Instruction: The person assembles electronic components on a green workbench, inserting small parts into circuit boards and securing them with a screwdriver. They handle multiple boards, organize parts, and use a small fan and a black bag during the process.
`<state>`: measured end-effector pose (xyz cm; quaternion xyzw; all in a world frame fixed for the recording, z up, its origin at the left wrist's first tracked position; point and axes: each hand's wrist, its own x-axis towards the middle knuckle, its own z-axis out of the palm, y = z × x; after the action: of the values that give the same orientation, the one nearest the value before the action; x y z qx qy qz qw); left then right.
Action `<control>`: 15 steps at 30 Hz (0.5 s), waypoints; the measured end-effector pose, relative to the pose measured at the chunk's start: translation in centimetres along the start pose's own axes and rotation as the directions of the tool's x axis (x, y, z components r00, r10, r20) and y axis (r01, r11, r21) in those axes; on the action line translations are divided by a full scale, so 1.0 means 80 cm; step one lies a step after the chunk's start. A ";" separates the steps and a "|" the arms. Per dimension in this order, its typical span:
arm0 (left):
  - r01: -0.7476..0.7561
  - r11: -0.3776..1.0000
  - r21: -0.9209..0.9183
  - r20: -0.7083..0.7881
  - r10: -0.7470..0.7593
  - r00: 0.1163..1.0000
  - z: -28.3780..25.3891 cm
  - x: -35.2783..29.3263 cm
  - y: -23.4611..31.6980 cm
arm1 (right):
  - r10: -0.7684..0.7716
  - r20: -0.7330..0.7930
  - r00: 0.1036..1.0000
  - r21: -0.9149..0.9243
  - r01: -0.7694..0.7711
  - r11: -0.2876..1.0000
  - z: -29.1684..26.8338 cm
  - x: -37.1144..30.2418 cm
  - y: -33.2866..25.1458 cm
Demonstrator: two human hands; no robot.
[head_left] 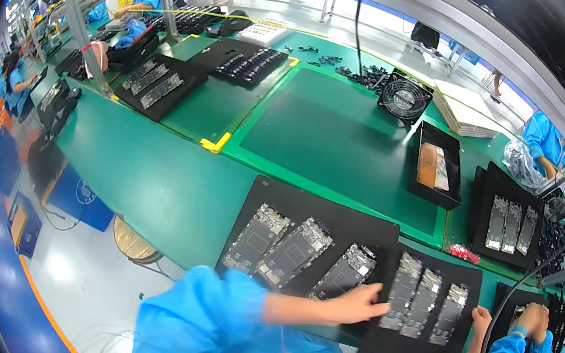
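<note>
A black board (422, 349) carrying three circuit boards (422, 304) is between my two hands, tilted and partly beyond the near table edge. My left hand (358, 305) grips its left edge, with the fingers bent at the rim beside the leftmost circuit board. At the right edge, my right hand (480, 320) holds the same black board with its fingers closed on the side. Just left of it, a second black board (357, 223) lies on the table with three larger circuit boards (296, 250), and my left forearm crosses its near edge.
Farther back are a black tray (437, 191) with an orange-brown item, a fan (405, 98) and a stack of white sheets (465, 110). More loaded black boards lie right (503, 243) and far left (159, 85). Another person's hands (533, 321) work close at my right. A dark cable (497, 325) hangs there.
</note>
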<state>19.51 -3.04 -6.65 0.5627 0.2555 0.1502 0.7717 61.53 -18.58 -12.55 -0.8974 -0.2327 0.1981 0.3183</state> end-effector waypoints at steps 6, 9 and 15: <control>-0.149 0.909 0.389 0.219 0.066 0.973 0.025 0.005 0.003 | -0.293 -0.421 0.858 0.131 0.377 0.917 0.005 0.021 0.032; -0.245 0.751 0.612 0.042 0.279 0.959 -0.063 -0.043 0.048 | -0.535 -0.252 0.806 -0.051 0.541 0.840 0.078 -0.114 -0.143; 0.142 0.152 0.978 -0.183 0.307 0.934 -0.246 -0.105 0.071 | -0.918 0.239 0.317 0.229 0.900 0.371 0.233 -0.327 -0.265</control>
<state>1.85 10.00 -4.02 0.9048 0.3883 0.0856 0.1528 24.70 -9.26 -6.51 -0.5562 -0.7390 0.1375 0.3545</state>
